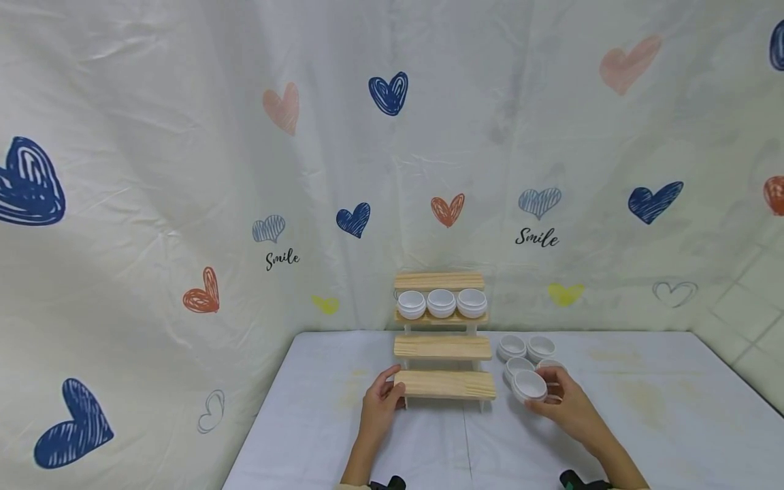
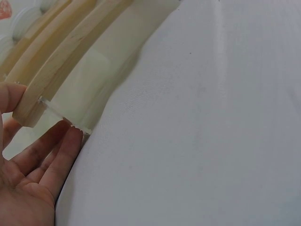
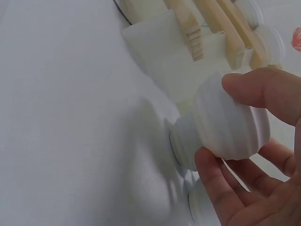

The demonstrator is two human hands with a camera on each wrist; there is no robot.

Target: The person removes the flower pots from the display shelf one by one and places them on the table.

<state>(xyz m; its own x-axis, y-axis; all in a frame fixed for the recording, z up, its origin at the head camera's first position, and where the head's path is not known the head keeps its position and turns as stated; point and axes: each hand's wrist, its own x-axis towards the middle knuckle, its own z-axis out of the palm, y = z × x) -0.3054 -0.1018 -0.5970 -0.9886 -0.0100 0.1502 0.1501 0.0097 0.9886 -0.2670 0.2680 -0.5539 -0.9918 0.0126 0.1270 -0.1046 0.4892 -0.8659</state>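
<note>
My left hand (image 1: pixel 381 403) holds the left end of the lowest board of a tiered wooden display shelf (image 1: pixel 446 384). In the left wrist view the thumb lies at the board's end (image 2: pixel 33 106), and the fingertips touch the clear leg (image 2: pixel 61 115) under it. My right hand (image 1: pixel 566 401) pinches a small white bowl (image 1: pixel 529 386) between thumb and fingers, right of the shelf. Seen from the right wrist, this bowl (image 3: pixel 230 122) has ridged sides and is tilted. Several more white bowls (image 1: pixel 512 347) stand grouped behind it, one partly hidden by the right hand.
Three white bowls (image 1: pixel 441 303) stand in a row on the shelf's second board from the top. A white cloth (image 1: pixel 331 367) covers the table. Behind the shelf hangs a pale curtain (image 1: pixel 343 272) printed with hearts.
</note>
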